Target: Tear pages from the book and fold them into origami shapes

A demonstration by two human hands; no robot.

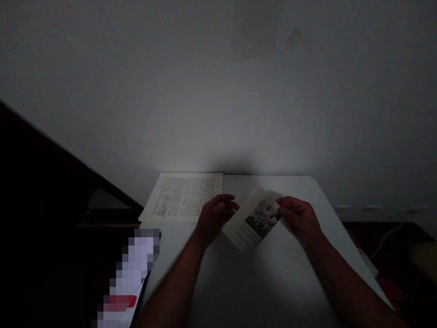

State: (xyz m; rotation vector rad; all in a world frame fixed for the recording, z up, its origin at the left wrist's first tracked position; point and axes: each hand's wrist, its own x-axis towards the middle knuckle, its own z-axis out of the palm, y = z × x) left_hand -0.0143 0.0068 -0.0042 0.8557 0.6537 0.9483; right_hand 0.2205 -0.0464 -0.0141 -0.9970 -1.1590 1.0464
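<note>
In the head view, a plain pale wall [170, 100] fills most of the frame, dimly lit, with a darker rectangular patch [257, 29] and a small mark [293, 38] at the upper centre and right. Deep shadow covers the left side. A white bench [221, 287] stands against the wall in the lower middle, its far right corner rounded. A printed sheet [187, 193] lies flat at its far left corner. Above the bench's centre, the right hand [300, 216] pinches the upper right edge of a tilted paper [262, 218] bearing a picture and text. The left hand [216, 216], fingers loosely bent and apart, is at the paper's left edge; whether it touches is unclear. A pixelated, pale thing [136, 269] with a red patch sits at lower left. A thin cable [385, 239] curves at the lower right.
</note>
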